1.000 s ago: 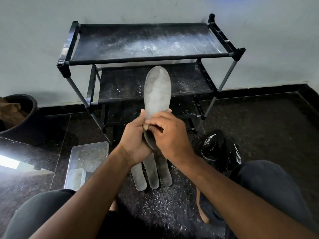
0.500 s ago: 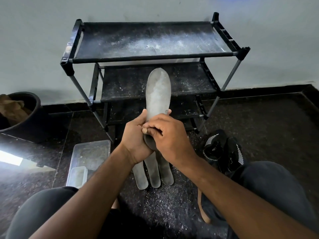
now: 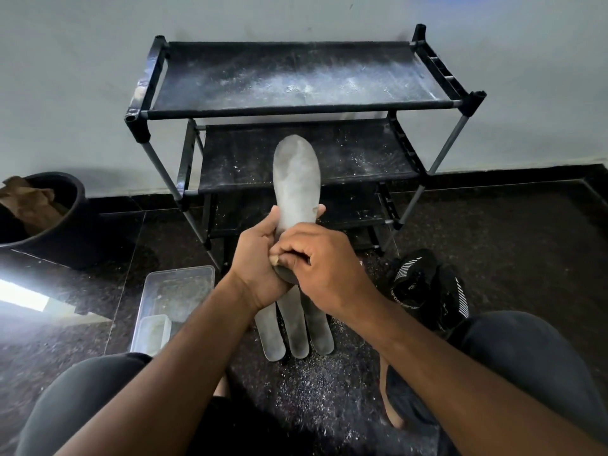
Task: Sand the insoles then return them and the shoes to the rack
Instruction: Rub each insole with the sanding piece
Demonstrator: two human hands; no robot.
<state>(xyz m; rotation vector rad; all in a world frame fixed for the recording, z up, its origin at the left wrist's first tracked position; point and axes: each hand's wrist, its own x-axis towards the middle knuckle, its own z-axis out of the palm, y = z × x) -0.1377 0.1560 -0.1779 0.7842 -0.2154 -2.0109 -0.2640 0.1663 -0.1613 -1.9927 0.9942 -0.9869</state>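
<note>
The left hand (image 3: 260, 255) grasped a long grey foam insole (image 3: 297, 179) around its lower part, thumb along one edge and fingertips showing past the other, holding it upright with the toe end pointing toward the black three-tier fabric-shelved rack (image 3: 302, 103). The right hand (image 3: 324, 261) was clenched over a small tan scrap of sanding material (image 3: 273, 258), pinched under the curled fingers and pressed against the heel end of the insole.

Three more grey insoles (image 3: 292, 334) lay side by side on the dark speckled floor (image 3: 493, 245) below the hands, amid pale sanding dust. A pair of black knit shoes with white stripes (image 3: 427, 287) sat on the floor to the right, near the person's knee. None of these were on the rack yet, so the work was probably at the sanding step.

The main risk seemed to be the thin insole buckling: it stood unsupported above the left grip, and a hard stroke could fold or crease it. The abrasive scrap was small and mostly hidden, so it might slip out and let knuckles scrape instead. Over-sanding one patch near the heel could thin the foam unevenly. Dust already coated the shelves, and returned shoes would likely pick it up. A clear plastic tub (image 3: 174, 301) stood to the left.
</note>
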